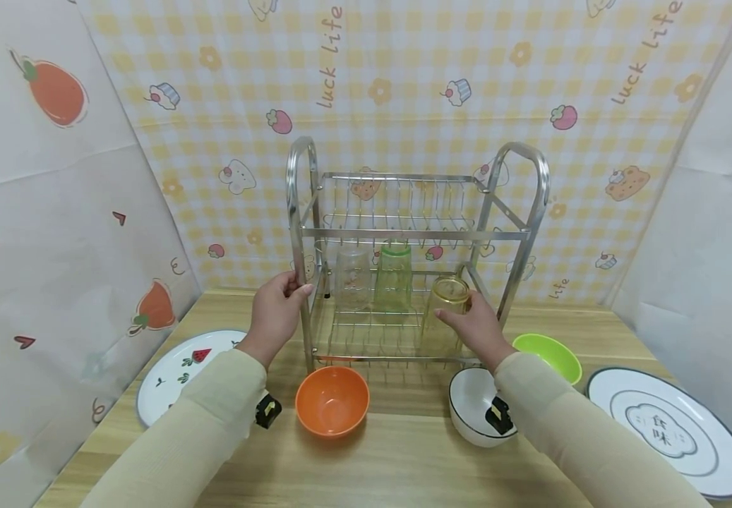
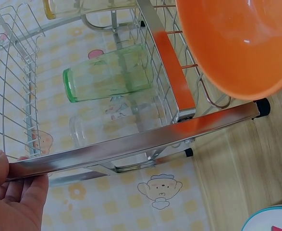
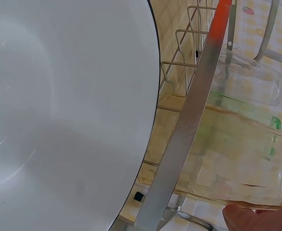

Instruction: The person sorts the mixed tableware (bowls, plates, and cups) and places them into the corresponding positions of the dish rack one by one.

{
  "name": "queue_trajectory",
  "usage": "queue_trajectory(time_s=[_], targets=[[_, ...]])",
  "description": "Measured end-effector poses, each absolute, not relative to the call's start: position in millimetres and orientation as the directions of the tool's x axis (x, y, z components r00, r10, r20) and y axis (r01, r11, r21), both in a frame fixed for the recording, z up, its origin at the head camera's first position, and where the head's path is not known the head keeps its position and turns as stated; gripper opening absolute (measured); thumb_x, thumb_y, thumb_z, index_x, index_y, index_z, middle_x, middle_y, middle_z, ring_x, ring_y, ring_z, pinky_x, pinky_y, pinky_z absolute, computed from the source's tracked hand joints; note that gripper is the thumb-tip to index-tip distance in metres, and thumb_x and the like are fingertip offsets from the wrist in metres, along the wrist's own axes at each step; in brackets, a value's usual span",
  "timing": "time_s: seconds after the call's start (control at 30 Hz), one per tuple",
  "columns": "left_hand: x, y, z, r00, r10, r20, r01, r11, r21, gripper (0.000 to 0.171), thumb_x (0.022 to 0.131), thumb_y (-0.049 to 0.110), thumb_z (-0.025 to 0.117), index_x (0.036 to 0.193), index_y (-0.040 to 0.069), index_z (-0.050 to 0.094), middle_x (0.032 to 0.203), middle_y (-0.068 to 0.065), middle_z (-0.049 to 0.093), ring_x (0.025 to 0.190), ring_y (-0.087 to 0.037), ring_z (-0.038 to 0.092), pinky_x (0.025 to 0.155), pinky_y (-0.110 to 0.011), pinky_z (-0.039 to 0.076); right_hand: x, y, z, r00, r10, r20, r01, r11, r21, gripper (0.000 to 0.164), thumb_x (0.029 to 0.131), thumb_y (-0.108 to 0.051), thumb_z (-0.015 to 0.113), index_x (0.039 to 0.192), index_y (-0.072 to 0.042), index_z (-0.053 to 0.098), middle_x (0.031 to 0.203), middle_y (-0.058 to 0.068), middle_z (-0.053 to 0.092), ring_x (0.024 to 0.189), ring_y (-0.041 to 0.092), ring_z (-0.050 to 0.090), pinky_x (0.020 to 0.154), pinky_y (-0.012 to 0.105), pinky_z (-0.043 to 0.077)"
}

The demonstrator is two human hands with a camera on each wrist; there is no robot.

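Pale sleeves [image 1: 588, 430] lead to a left hand [image 1: 274, 314] curled round an upright [image 1: 306, 324] of the metal rack [image 1: 404, 234] and a right hand [image 1: 481, 326] pinching a yellow glass [image 1: 440, 331] in the lower tier [image 1: 378, 359], probably light, rigid, slick and breakable, so best held around its sides.

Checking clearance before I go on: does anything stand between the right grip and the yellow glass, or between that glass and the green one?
Nothing visible does. The right grip holds the yellow glass directly, and no other object shows between that glass and the green glass farther back to its left.
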State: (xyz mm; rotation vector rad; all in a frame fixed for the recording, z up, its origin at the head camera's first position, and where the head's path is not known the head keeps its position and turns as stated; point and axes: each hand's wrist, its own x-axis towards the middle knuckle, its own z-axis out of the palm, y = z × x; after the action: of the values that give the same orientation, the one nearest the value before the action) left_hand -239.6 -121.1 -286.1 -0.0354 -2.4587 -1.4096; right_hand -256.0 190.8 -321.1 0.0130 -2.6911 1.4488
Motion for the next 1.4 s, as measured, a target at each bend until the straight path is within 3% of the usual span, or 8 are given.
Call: queue_trajectory(time_s=[1.4], targets=[[-238,-124,-289,-0.947,-0.105,0.303,0.208,0.517,0.83,0.027,0.097,0.015,0.059,0.117,-0.003,0.062,0.097,-0.017,0.064,0.087,-0.027,0.056,0.076,-0.038,0.049,-266,188,-318,-0.996,0.071,0.047,0.007,0.618,-0.786,0.067,0.093,-0.024,0.063,0.142,0.009,0.03,0.14,0.029,0.042,0.128,0.043,0.043,0.101,0.055,0.04]])
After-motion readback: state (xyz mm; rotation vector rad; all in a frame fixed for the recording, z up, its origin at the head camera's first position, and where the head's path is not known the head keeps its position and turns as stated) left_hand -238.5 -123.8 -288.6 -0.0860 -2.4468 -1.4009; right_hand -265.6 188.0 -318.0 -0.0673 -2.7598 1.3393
